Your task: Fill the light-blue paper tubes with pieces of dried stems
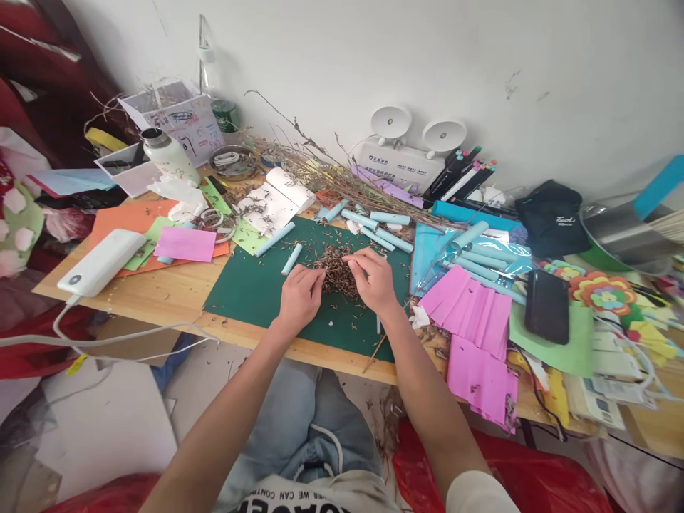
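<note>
A heap of dry brown plant bits [338,269] lies on the dark green cutting mat [251,279]. My left hand [302,293] is at the heap's left edge, its thumb and fingers pinched together. At the heap's right side my right hand [371,279] is closed too, its thumb and forefinger meeting over the bits. Whatever is between the fingertips of either hand is too small to make out. A short light-blue paper tube [291,259] lies just beyond my left hand. More blue paper tubes [377,236] are gathered behind the heap.
Long dry twigs [320,171] stretch along the back near a white emergency light [398,162]. To the right lie pleated pink paper [470,306] and a black phone [547,306]. On the left are a white power bank [101,262], an uncapped bottle [169,158] and coloured paper [186,244].
</note>
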Action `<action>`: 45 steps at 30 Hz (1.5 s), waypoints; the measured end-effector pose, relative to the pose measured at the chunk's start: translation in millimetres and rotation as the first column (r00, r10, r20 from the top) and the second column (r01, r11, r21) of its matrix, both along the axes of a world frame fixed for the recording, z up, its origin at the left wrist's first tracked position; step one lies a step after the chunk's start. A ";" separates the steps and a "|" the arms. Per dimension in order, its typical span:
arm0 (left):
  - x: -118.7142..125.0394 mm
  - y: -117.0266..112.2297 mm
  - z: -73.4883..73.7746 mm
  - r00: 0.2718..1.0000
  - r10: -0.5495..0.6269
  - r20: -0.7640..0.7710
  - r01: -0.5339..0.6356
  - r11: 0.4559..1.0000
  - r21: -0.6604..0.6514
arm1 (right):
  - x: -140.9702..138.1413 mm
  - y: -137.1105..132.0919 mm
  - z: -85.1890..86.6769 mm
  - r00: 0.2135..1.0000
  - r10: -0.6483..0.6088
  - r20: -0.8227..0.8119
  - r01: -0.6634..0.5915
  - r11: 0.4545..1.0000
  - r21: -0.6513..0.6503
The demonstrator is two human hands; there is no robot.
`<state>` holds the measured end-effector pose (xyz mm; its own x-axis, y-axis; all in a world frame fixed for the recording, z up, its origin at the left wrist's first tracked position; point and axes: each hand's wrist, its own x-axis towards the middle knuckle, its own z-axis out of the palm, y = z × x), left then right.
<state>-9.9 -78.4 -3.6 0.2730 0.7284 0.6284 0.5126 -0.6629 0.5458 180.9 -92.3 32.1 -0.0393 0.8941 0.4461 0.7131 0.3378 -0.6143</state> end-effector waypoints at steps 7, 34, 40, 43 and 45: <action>0.5 -0.8 2.6 1.000 -0.019 -0.019 0.018 0.999 -0.038 | -7.4 0.1 -1.7 0.997 0.072 0.029 -0.073 0.997 0.024; 0.4 -1.9 3.4 0.999 -0.035 -0.017 0.034 0.997 -0.070 | -2.1 -1.1 -1.2 0.998 0.051 0.036 -0.053 0.996 0.070; 0.2 -1.9 4.9 0.999 -0.036 -0.013 0.035 0.997 -0.063 | -8.1 -1.1 -2.5 0.993 0.110 0.031 -0.111 0.993 0.030; 0.2 -2.4 4.4 0.998 -0.054 -0.033 0.052 0.996 -0.068 | -10.7 -0.6 -4.4 0.996 0.083 0.036 -0.084 0.996 0.036; 0.0 -2.8 3.8 0.998 -0.059 -0.037 0.056 0.995 -0.077 | -10.4 -0.3 -4.6 0.998 0.047 0.036 -0.049 0.997 0.061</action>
